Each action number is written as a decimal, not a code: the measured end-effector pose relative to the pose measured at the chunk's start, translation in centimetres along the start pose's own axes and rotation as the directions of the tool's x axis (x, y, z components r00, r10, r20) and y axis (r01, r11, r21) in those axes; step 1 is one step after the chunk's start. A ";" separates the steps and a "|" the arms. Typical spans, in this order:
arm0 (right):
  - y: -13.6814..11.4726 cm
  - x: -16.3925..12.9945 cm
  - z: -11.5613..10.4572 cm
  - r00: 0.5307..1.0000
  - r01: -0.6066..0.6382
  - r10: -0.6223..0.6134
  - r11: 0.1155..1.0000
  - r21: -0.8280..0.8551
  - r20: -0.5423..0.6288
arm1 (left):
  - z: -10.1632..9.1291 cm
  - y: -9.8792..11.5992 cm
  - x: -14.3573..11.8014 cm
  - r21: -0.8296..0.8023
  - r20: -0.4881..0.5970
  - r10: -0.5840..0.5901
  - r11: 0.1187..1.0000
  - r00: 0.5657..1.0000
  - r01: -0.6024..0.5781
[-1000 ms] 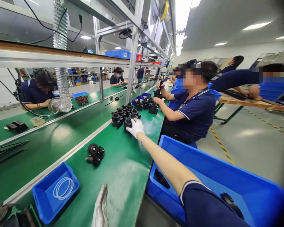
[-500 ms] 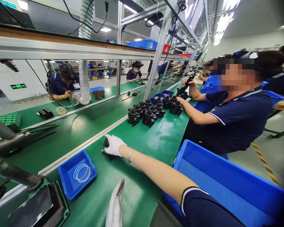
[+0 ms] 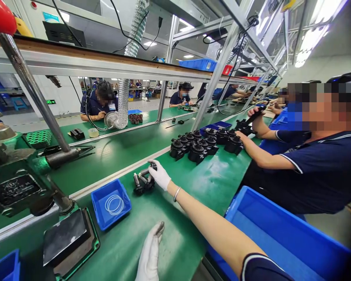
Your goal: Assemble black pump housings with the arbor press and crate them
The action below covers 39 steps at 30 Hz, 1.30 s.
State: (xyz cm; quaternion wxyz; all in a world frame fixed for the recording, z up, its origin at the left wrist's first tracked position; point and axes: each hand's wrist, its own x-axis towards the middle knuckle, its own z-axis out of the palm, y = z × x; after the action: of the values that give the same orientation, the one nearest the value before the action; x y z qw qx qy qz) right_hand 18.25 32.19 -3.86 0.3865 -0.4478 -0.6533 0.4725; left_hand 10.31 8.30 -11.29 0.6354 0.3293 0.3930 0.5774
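Observation:
My right hand (image 3: pixel 160 175), in a white glove, reaches out over the green bench and grips a small black part with a grey metal cylinder (image 3: pixel 145 171). Directly beneath and beside it lie a few similar black parts (image 3: pixel 138 187) with metal stems, partly covered by the hand. My left hand (image 3: pixel 150 251), also gloved, hovers low in the view near the front of the bench. Its fingers are stretched out and hold nothing. A shallow blue bin (image 3: pixel 101 207) with thin white rings (image 3: pixel 114 205) sits to the left of the parts.
A green hand press (image 3: pixel 20 187) with a red-knobbed lever stands at left. Several black round housings (image 3: pixel 197 151) are grouped farther along the bench. A co-worker (image 3: pixel 318 156) sits at right, hands on another housing. A large blue bin (image 3: pixel 280 234) stands below right.
The view has swung left, bringing the press into sight. My right hand has lifted slightly with the metal cylinder of its part showing, and more black parts are visible beneath it.

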 end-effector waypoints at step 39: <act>-5.7 -21.0 9.6 0.911 -0.082 -0.065 0.940 0.332 0.408 | -5.9 15.0 -10.2 0.706 -0.135 0.085 0.707 0.987 0.036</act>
State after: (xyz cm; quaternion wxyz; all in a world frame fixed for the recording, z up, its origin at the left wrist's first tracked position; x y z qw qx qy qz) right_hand 14.41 8.79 -2.54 0.3093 -0.2667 -0.6261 0.6642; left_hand -2.27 -0.26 0.22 0.4203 0.5057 0.6283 0.4157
